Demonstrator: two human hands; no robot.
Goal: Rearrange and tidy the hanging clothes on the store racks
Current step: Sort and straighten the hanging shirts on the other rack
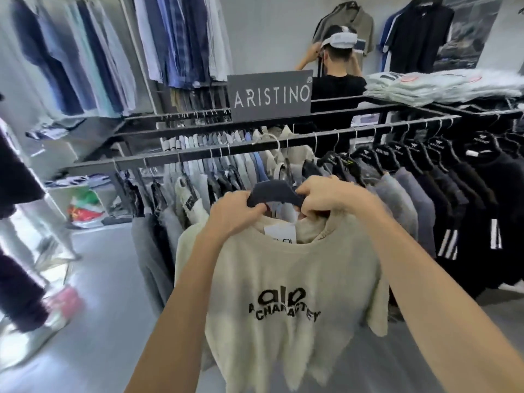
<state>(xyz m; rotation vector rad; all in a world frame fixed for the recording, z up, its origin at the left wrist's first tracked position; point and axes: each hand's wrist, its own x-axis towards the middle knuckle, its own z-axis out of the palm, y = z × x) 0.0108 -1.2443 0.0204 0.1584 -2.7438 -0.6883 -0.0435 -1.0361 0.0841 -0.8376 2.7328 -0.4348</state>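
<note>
Your left hand (236, 212) and right hand (326, 198) each clench one end of a dark hanger (273, 194), fingers curled over its shoulders. A beige T-shirt (286, 293) with black lettering on its chest hangs from that hanger, held out in front of you and off the rail. A white tag (280, 232) shows inside its collar.

Just beyond your hands runs a black rail (312, 137), crowded with grey and pale tops on the left and dark tops (453, 199) on the right. A grey brand sign (270, 95) stands above it, with folded shirts (442, 87) stacked on the shelf to the right. Another person (337, 80) stands behind the rack, facing away.

The collar sits loosely between your hands, so tilting the hanger could let the shirt slide off. On that packed rail, the hook may snag neighbouring hangers and knock one down.
</note>
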